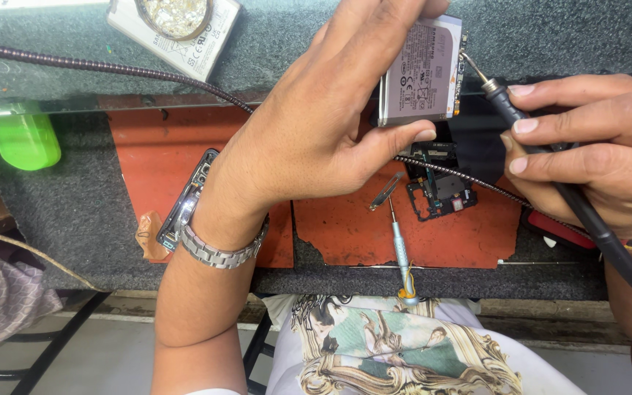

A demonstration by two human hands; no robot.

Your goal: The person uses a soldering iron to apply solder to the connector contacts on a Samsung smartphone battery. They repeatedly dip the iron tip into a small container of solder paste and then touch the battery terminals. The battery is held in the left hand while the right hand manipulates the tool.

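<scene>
My left hand point(323, 117) holds a flat silver phone battery point(422, 73) upright above the bench, thumb under its lower edge, fingers over the top. My right hand point(594, 146) grips a black soldering iron point(550, 168) like a pen; its metal tip point(473, 69) touches the battery's upper right edge. Below the battery lies a black phone frame piece with a circuit board point(440, 190) on an orange mat point(374, 227). A metal watch sits on my left wrist.
A small silver screwdriver point(400, 245) and tweezers point(387, 192) lie on the mat. A phone body point(184, 201) lies partly under my left wrist. A green bottle point(22, 139) stands at left. A second battery with a solder tin point(177, 29) is on the upper shelf. A braided cable point(111, 69) crosses the bench.
</scene>
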